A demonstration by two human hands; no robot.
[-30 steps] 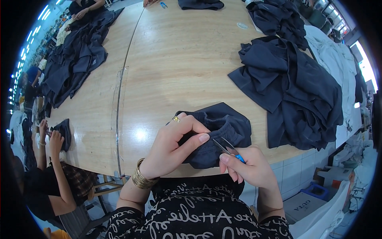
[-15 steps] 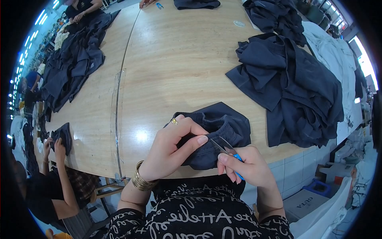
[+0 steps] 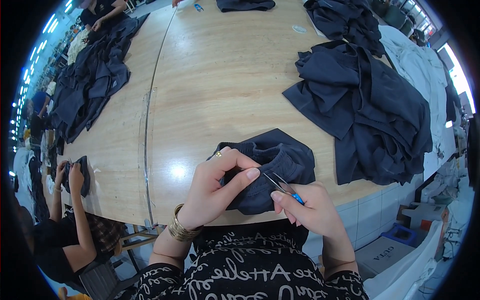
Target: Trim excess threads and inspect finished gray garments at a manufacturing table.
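A dark navy garment [image 3: 292,152] with a gathered elastic waistband lies at the table's near edge. My left hand [image 3: 215,185] pinches that waistband between thumb and forefinger; a ring and stacked bracelets are on this hand and wrist. In my right hand [image 3: 307,202] is a pair of thread snips [image 3: 282,185] with blue grips, the fingers wrapped round them. Their two blades are apart and point at the waistband, just right of my left thumb tip. Any thread between the blades is too small to make out.
On the right side of the wooden table [image 3: 215,90] is a large heap of navy garments [image 3: 370,115], with pale cloth [image 3: 415,65] beyond. More navy garments [image 3: 95,85] lie far left. A co-worker's hands [image 3: 75,175] handle dark cloth at left. Blue snips [image 3: 198,8] lie at the far edge.
The snips' blades have spread a little wider and tilted slightly in my right hand. My left hand keeps its pinch on the waistband. The co-worker's hands at left have shifted slightly.
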